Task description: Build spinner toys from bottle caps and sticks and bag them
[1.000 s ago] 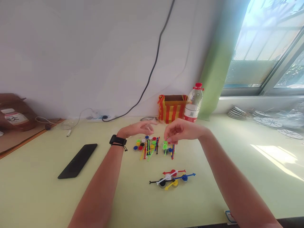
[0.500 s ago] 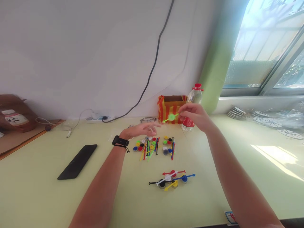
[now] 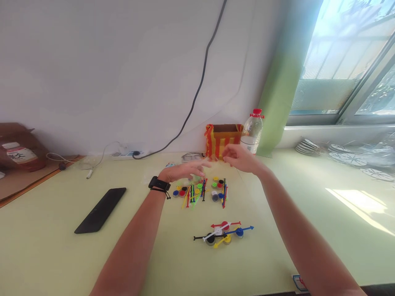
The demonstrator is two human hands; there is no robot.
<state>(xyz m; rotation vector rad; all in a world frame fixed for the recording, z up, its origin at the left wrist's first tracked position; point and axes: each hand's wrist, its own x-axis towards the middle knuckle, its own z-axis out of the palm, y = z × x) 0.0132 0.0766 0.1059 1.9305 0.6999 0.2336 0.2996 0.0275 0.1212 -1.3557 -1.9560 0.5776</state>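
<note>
My left hand (image 3: 188,169), a dark watch on its wrist, hovers over the left cluster of coloured discs and arrows (image 3: 195,193). Its fingers stretch to the right, slightly blurred, and a pale green blurred shape (image 3: 195,178) shows beneath them; whether the hand touches it I cannot tell. My right hand (image 3: 242,158) is raised before the striped box, fingers bent and apart from the thumb, with nothing visible in them. Below it lies a smaller cluster of discs and arrows (image 3: 219,191). Nearer me, several arrow spinners (image 3: 227,239) in red, white, blue, black and yellow overlap.
A red-and-yellow striped box (image 3: 210,142) and a bottle with a red cap (image 3: 253,133) stand by the wall. Eyeglasses (image 3: 191,156) lie left of the box. A black phone-like slab (image 3: 101,210) rests at left, and patterned discs (image 3: 348,158) lie by the window.
The bright green arrow spinner is gone from my right hand, which has lowered and moved slightly left. My left hand has shifted slightly right, and a pale green blur shows under it.
</note>
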